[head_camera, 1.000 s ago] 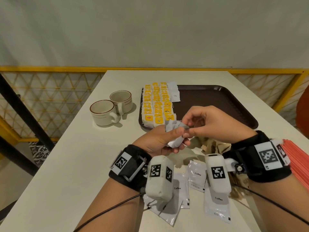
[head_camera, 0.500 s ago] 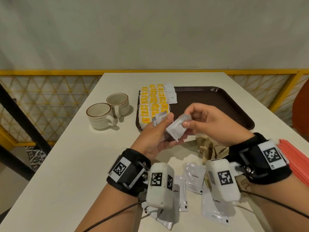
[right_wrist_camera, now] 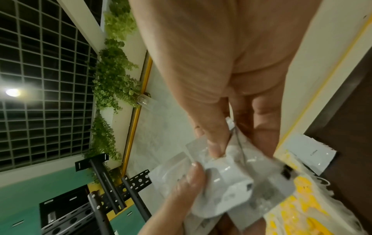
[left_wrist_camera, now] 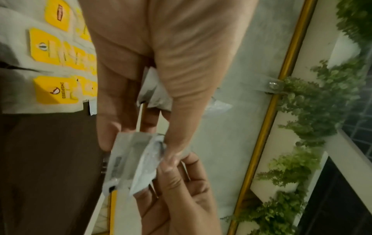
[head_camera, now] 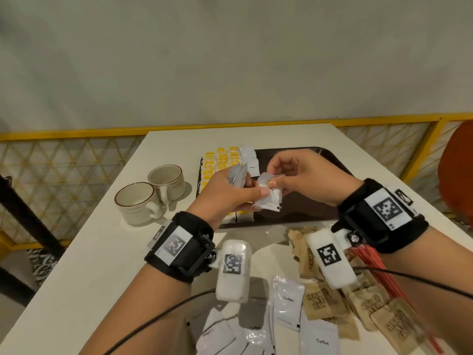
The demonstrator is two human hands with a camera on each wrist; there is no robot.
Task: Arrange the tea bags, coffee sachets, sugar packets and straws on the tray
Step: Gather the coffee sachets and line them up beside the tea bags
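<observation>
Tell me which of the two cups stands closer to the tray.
The farther cup, nearest the tray's left edge. The other cup stands left of it, nearer the person, touching it.

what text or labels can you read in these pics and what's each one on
"Coffee": white coffee sachets lying on the table near the person.
"Coffee": the white sachet on the tray, beside the tea bags.
Brown sugar packets: dark print, too blurred to read.
Yellow tea bag tags: a logo and lettering, too blurred to read.
Wristbands: square black-and-white code markers, no words.
Sachets held in the hands: print unreadable.
</observation>
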